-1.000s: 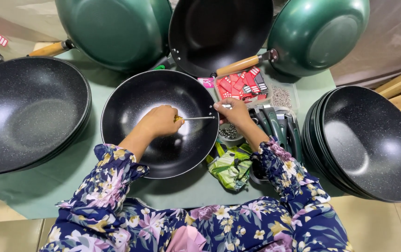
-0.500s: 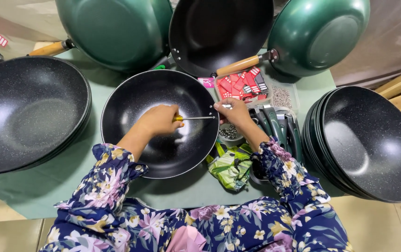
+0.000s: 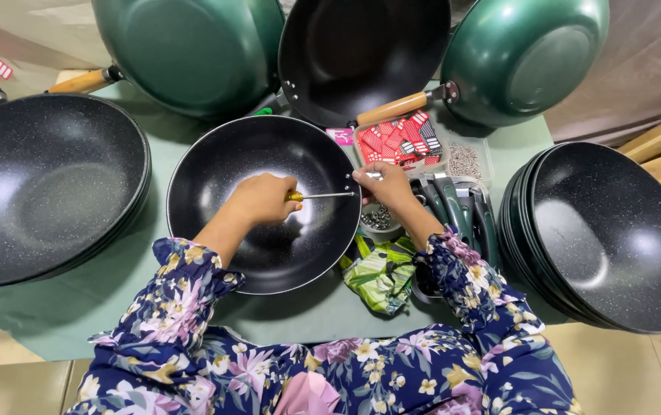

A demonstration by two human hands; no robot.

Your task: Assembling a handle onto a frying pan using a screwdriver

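A black speckled wok (image 3: 265,246) lies on the green mat in front of me. My left hand (image 3: 263,198) is inside the wok, closed around the yellow handle of a screwdriver (image 3: 319,196). The screwdriver's metal shaft points right to the wok's rim. My right hand (image 3: 383,184) sits just outside that rim, fingers pinched at the spot where the screwdriver tip meets the wall. What the right fingers pinch is too small to tell.
A stack of black woks (image 3: 38,192) is at left, another stack (image 3: 607,230) at right. Green woks (image 3: 184,46) (image 3: 530,54) and a black one (image 3: 361,54) with wooden handles lean at the back. Dark handles (image 3: 461,211), a tray of red packets (image 3: 396,138), small screws (image 3: 465,161) and a green cloth (image 3: 380,273) lie right of the wok.
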